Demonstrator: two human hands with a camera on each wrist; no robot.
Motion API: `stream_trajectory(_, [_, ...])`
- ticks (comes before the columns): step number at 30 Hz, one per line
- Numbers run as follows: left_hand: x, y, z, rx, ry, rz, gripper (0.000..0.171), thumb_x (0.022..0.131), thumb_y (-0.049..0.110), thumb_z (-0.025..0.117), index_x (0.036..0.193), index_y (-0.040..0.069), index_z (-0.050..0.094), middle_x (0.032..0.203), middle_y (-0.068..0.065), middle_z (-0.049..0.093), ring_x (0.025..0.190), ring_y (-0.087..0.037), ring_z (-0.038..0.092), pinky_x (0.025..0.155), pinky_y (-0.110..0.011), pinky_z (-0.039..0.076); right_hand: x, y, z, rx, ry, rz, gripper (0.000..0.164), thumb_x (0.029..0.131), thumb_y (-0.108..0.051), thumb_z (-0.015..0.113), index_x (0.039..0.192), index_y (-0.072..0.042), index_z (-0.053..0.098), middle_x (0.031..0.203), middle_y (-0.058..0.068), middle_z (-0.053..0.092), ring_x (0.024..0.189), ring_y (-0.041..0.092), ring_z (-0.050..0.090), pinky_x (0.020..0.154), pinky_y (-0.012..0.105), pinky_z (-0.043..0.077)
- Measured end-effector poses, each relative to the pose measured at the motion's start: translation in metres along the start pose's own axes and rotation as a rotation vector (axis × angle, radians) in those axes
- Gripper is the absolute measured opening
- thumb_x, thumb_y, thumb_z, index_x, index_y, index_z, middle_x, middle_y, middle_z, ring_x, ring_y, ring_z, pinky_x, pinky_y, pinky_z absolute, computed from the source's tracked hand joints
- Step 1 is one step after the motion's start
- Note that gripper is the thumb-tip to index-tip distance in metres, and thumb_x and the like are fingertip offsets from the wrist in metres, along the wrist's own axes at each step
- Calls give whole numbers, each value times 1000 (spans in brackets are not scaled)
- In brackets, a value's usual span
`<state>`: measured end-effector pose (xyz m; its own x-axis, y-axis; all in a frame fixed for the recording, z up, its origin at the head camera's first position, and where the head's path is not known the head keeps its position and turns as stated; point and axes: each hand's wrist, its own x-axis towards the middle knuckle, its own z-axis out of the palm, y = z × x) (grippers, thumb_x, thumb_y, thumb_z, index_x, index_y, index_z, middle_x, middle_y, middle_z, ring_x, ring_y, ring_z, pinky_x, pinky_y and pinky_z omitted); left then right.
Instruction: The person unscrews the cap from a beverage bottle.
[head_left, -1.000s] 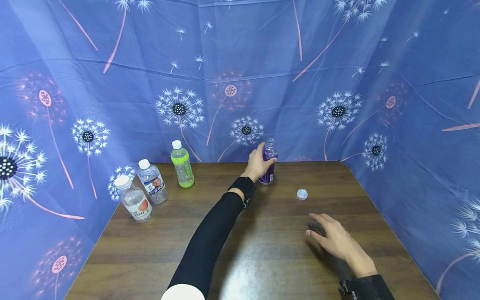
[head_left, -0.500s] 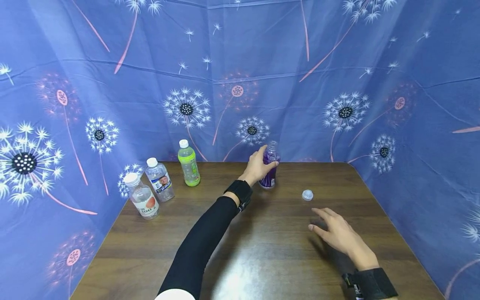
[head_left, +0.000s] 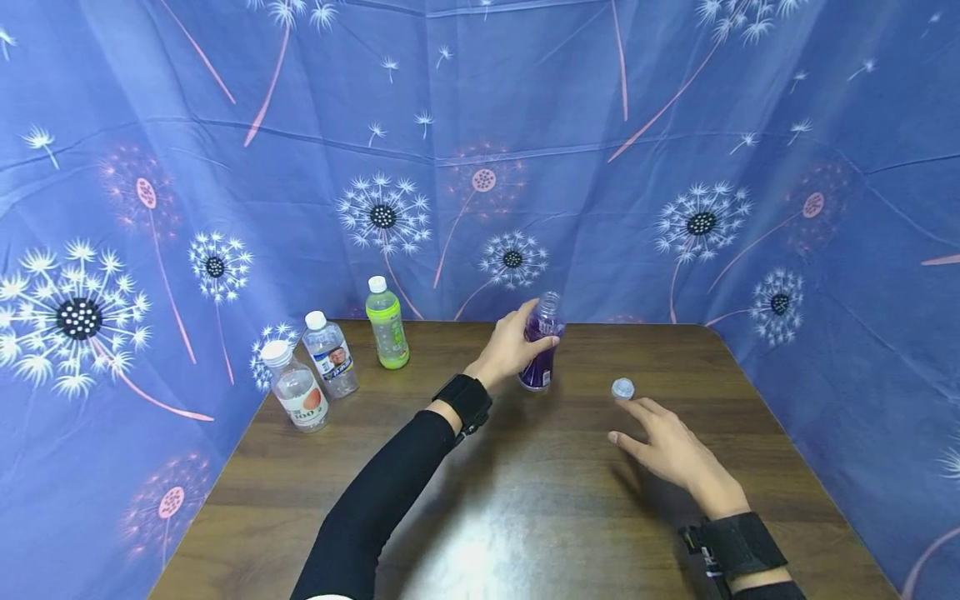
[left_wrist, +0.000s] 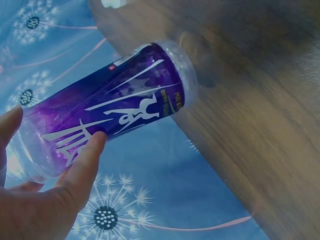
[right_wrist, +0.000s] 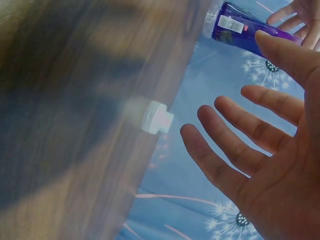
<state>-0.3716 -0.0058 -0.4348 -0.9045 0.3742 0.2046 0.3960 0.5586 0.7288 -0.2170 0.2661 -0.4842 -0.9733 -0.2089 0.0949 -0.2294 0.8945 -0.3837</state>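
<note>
My left hand (head_left: 510, 346) grips a clear bottle with a purple label (head_left: 538, 358) round its upper part, near the back of the table. The bottle's neck is bare, with no cap on it. In the left wrist view the thumb and fingers wrap the purple bottle (left_wrist: 115, 102). A whitish bottle cap (head_left: 622, 388) lies on the table to the right of the bottle. Just in front of that cap hovers my right hand (head_left: 678, 450), its fingers spread and holding nothing. The right wrist view shows the cap (right_wrist: 156, 118) apart from the fingertips (right_wrist: 190, 132).
At the back left stand three capped bottles: a green-labelled one (head_left: 388, 329), one with a blue-and-white label (head_left: 330, 358) and one with a peach-coloured picture (head_left: 300, 396). A blue dandelion-print cloth (head_left: 585, 167) hangs behind the wooden table (head_left: 540, 483) and along its sides.
My left hand has drawn the purple-labelled bottle slightly nearer. The right hand has moved closer to the cap. The head view has turned a little to the left.
</note>
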Motion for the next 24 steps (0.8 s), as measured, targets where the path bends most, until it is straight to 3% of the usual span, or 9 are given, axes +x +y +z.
stream_trajectory(10, [-34,-2,-14,13,-36,21,82,92,48,71,159,21,31,151,-14,51,138,-31,52,109,-48,52,12,-6,0,-5,24,-48,65,97,-50,63,148,-11,51,150,25,49,134,48,51,102,68,48])
stream_trajectory(24, [-86,-13,-38,-62,-32,74,80,91,43,75,157,24,35,143,-9,58,118,-25,66,94,-42,61,28,-7,8,-9,-27,-49,67,98,-50,63,149,-10,49,149,26,49,134,50,49,101,69,47])
